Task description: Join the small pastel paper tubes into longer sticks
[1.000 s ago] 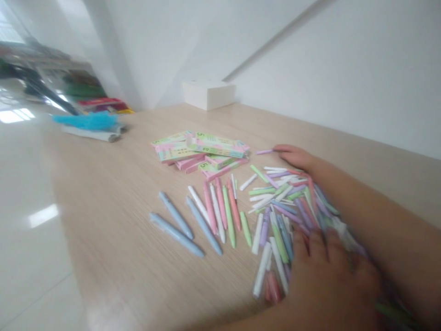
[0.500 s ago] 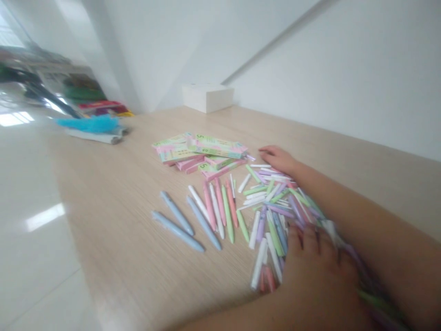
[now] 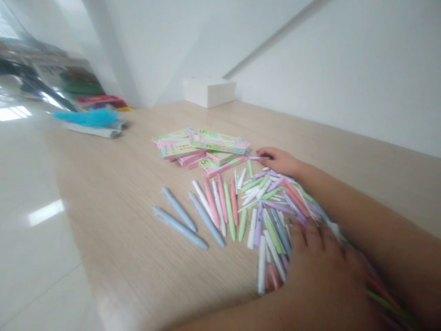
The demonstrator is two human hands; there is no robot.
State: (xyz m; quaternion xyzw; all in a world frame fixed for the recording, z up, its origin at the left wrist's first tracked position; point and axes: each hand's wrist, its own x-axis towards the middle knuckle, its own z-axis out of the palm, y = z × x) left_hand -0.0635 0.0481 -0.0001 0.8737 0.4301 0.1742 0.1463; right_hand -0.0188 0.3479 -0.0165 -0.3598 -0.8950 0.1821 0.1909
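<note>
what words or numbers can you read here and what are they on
"5" on the top packet of the pastel stack
"5" on a lower packet, green end
other packet print: too blurred to read
pens and white box: no readable text

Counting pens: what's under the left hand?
The left hand lies flat on the pen pile; white, pink and green pens stick out beside it. Pens beneath the palm are hidden.

Both forearms are bare right up to the picture's edge, smooth and rounded in outline. The left hand (image 3: 327, 271) has a broad back and short fingers (image 3: 305, 232), blurred at the knuckles. The right hand (image 3: 280, 161) looks small and rounded, set on a long, thick forearm.
</note>
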